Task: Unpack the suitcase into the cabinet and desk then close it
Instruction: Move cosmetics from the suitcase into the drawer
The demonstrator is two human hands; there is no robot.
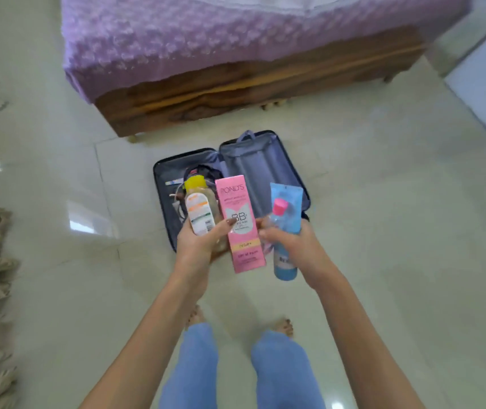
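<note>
I start with the left hand [203,246]. Its fingers [227,224] are curled around a clear bottle with a yellow cap [200,212], and the thumb presses on the edge of a pink box [240,225]. The fingers [265,230] of the right hand [293,245] are clamped on a blue bottle with a pink cap [284,264] and on a blue tube [288,202] behind it. They also touch the right edge of the pink box, so it is possibly pinched between both hands; I cannot say which hand carries it.

All four items are held above the suitcase [250,163], which lies open on the floor [383,231] near the foot of the bed [236,93]. I judge that I am in the unpacking step, with one load of toiletries lifted out. The next move calls for a secure hold on the pink box, then a turn away to carry the load to the cabinet or the desk.

Neither the cabinet nor the desk is in view, so I cannot tell their direction. The bottles hide a part of the left half of the suitcase. Some small things [177,199] remain there, maybe cables and a dark pouch, but they are too blurred to name. The right half looks empty.
</note>
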